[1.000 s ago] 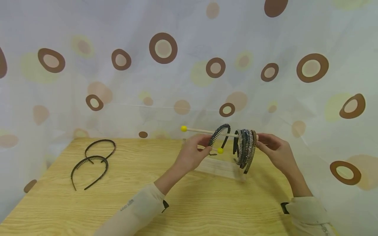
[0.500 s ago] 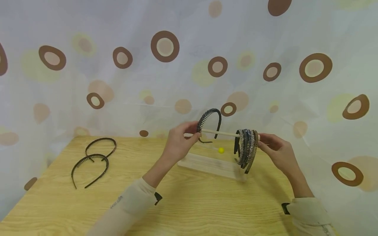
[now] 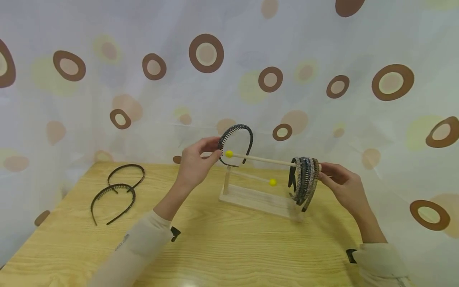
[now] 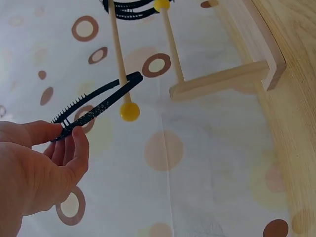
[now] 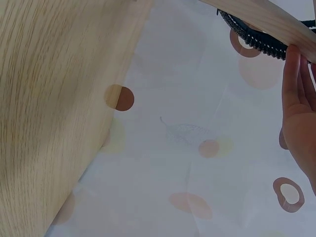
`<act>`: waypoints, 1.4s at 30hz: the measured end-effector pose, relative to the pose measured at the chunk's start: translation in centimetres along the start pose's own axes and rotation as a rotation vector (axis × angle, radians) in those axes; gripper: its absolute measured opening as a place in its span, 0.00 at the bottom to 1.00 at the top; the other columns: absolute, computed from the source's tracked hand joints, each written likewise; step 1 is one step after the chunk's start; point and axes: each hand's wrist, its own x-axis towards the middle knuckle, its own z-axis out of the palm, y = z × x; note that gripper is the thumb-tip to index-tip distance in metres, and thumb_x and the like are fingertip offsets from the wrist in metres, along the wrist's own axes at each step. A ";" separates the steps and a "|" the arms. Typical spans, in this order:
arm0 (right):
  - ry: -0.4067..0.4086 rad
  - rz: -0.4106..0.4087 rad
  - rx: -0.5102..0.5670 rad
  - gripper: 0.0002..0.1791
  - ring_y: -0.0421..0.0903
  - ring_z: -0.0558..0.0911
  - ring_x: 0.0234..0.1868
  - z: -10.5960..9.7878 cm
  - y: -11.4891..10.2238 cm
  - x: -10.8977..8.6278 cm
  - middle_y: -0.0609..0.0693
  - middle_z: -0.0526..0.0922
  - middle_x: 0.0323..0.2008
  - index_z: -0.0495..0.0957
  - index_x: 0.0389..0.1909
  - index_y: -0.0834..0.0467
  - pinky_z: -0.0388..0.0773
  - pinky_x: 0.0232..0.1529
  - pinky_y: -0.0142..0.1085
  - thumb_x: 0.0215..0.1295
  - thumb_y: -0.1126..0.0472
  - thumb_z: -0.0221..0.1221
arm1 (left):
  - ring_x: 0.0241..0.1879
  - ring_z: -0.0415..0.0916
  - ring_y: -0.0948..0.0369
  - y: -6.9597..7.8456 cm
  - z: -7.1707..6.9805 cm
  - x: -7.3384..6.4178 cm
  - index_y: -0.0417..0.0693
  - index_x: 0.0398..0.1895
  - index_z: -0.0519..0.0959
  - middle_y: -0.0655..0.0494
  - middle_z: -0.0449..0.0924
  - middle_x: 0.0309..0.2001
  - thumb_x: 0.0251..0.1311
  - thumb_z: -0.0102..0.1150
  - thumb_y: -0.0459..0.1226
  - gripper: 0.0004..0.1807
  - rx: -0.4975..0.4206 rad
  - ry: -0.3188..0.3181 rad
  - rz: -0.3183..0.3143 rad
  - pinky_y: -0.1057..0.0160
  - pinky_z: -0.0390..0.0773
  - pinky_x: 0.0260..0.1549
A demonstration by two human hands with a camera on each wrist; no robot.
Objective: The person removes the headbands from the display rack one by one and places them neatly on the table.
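Note:
My left hand point(image 3: 197, 163) pinches a dark, toothed headband point(image 3: 225, 135) by one side, at the left end of the upper rod point(image 3: 265, 160). The rod's yellow ball point(image 3: 229, 154) shows against the band; in the left wrist view, the headband point(image 4: 98, 107) crosses the rod just above the ball point(image 4: 130, 111). Several glittery headbands point(image 3: 305, 179) hang bunched at the rod's right end. Beside them, my right hand point(image 3: 344, 187) holds the wooden stand's right side. In the right wrist view, its fingers point(image 5: 292, 74) lie against the wooden upright point(image 5: 266, 19); the thumb is hidden.
The stand's base point(image 3: 258, 201) rests on the wood-grain table point(image 3: 215, 247). A lower rod ends in another yellow ball point(image 3: 273, 182). Two dark headbands, a rear one point(image 3: 123, 166) and a front one point(image 3: 94, 205), lie overlapping at left. A dotted curtain point(image 3: 165, 99) hangs behind.
My left hand has moved left along the upper rod with the headband, from mid-rod to the ball end, and slightly up. The right hand keeps its place on the stand.

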 end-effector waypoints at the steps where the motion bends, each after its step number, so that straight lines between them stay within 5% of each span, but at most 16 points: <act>1: 0.002 -0.004 -0.001 0.19 0.33 0.82 0.48 0.0 -0.1 0.0 0.52 0.85 0.51 0.79 0.62 0.63 0.75 0.47 0.22 0.74 0.63 0.62 | 0.46 0.83 0.59 -0.2 -0.4 0.2 0.43 0.57 0.83 0.53 0.86 0.45 0.65 0.67 0.29 0.17 0.000 0.008 -0.006 0.62 0.84 0.42; 7: 0.010 -0.012 0.005 0.18 0.32 0.82 0.46 -0.1 -0.4 0.0 0.48 0.85 0.49 0.79 0.61 0.64 0.76 0.46 0.22 0.74 0.63 0.61 | 0.45 0.83 0.59 -1.2 -2.4 1.3 0.42 0.56 0.84 0.52 0.86 0.45 0.65 0.66 0.29 0.16 0.013 0.065 -0.036 0.62 0.83 0.43; 13: 0.013 -0.003 0.017 0.18 0.32 0.82 0.48 0.3 1.3 0.3 0.45 0.85 0.49 0.79 0.61 0.64 0.76 0.47 0.22 0.73 0.64 0.62 | 0.48 0.82 0.53 -2.0 -4.8 1.6 0.37 0.57 0.82 0.43 0.85 0.48 0.66 0.65 0.27 0.17 -0.084 0.071 -0.104 0.62 0.83 0.43; 19: -0.003 -0.004 0.025 0.19 0.34 0.82 0.49 0.9 2.4 0.6 0.48 0.84 0.51 0.79 0.62 0.61 0.76 0.48 0.22 0.73 0.62 0.63 | 0.46 0.82 0.46 -2.6 -7.8 1.3 0.41 0.63 0.80 0.45 0.82 0.51 0.70 0.63 0.32 0.19 -0.117 0.042 -0.278 0.68 0.79 0.21; 26: 0.014 -0.009 0.000 0.19 0.32 0.82 0.47 0.3 2.4 0.4 0.44 0.84 0.50 0.79 0.62 0.59 0.76 0.47 0.22 0.73 0.62 0.63 | 0.51 0.82 0.51 -3.9 -10.0 2.3 0.37 0.63 0.79 0.39 0.79 0.54 0.70 0.62 0.30 0.20 -0.057 -0.002 -0.276 0.61 0.82 0.47; 42: 0.019 0.002 0.004 0.20 0.30 0.81 0.47 0.2 2.7 0.5 0.43 0.84 0.50 0.78 0.63 0.62 0.76 0.47 0.22 0.73 0.65 0.63 | 0.54 0.79 0.43 -11.1 -16.4 1.1 0.33 0.67 0.73 0.34 0.77 0.58 0.72 0.58 0.29 0.22 0.202 -0.234 -0.484 0.54 0.82 0.49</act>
